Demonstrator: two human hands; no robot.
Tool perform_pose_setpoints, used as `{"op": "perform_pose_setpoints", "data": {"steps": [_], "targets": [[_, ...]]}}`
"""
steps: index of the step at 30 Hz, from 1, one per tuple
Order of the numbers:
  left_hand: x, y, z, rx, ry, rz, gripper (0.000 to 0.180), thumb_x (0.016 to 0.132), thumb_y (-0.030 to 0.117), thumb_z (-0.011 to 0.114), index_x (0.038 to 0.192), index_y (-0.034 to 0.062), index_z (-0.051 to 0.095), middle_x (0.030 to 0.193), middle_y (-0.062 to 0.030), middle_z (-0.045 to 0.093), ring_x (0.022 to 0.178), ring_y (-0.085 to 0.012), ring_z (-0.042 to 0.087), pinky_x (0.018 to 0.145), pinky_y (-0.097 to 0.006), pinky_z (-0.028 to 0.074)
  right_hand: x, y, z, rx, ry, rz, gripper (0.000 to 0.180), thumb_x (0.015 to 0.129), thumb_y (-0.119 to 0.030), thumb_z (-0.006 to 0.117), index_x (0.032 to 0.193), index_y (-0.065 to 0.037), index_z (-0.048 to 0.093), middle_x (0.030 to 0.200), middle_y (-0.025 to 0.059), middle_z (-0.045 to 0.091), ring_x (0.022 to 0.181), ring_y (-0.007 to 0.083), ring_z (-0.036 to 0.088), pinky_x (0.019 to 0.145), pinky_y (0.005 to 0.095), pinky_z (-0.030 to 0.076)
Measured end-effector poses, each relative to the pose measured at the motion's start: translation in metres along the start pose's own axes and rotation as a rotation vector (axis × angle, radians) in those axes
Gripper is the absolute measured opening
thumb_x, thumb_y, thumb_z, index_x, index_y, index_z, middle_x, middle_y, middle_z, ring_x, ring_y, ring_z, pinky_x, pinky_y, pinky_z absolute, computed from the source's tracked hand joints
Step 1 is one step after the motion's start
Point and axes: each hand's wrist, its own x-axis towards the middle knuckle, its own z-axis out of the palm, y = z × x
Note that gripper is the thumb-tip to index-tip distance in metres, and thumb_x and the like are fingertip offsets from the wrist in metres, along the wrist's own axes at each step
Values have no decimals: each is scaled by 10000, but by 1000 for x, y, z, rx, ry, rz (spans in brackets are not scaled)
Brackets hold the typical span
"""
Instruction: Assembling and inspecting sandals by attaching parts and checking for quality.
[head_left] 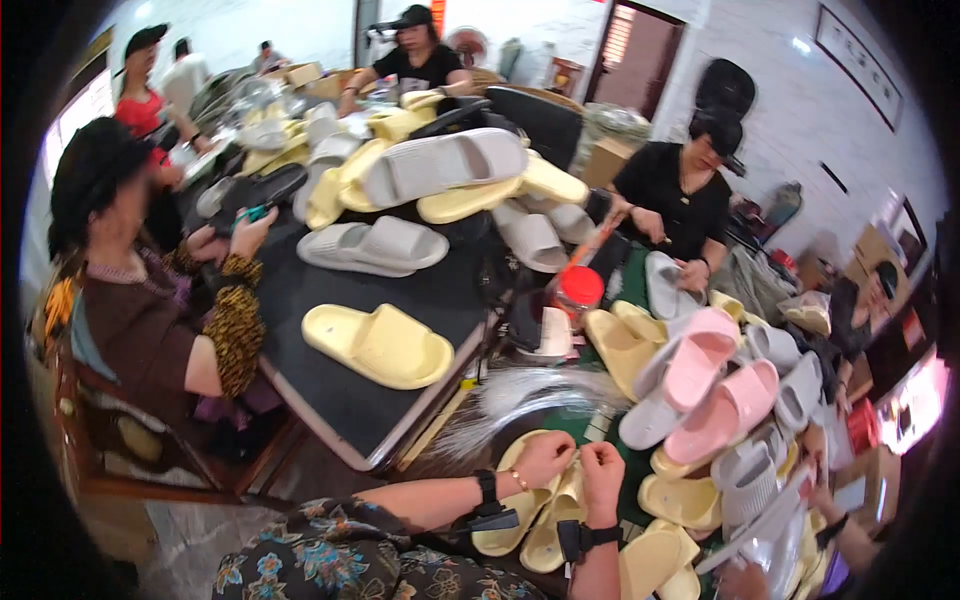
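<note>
My left hand (545,459) and my right hand (602,474) are close together, fingers pinched, above a pair of yellow slippers (508,538). Anything between the fingertips is too small to make out. Just beyond my hands lies a spread bundle of thin clear strands (530,392) on the table. A black band circles each of my wrists. To the right of my hands, grey slippers (651,425), pink slippers (722,408) and more yellow slippers (680,500) are heaped.
A black-topped table (345,405) on the left carries a yellow slipper (380,345) and a pile of grey slippers (445,168). A red-lidded jar (579,290) stands ahead. Several people work around the tables; one person (150,270) sits at the left, another (685,190) ahead right.
</note>
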Motion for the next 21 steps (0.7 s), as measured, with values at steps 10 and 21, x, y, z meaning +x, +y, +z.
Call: {"op": "perform_pose_setpoints", "data": {"steps": [10, 21], "targets": [[0, 3, -6, 71, -83, 31, 161, 861, 185, 580, 880, 28, 613, 838, -124, 617, 827, -295, 606, 714, -382, 475, -10, -16, -7, -65, -94, 45, 162, 875, -122, 609, 922, 32, 594, 822, 86, 613, 721, 171, 561, 656, 301, 470], [-6, 129, -179, 684, 390, 369, 586, 694, 154, 732, 1223, 39, 509, 1264, -150, 494, 1188, -310, 473, 1017, -430, 363, -29, -45, -13, -515, 174, -283, 250, 869, -93, 598, 1051, 76, 572, 988, 180, 617, 925, 273, 568, 874, 354, 458]]}}
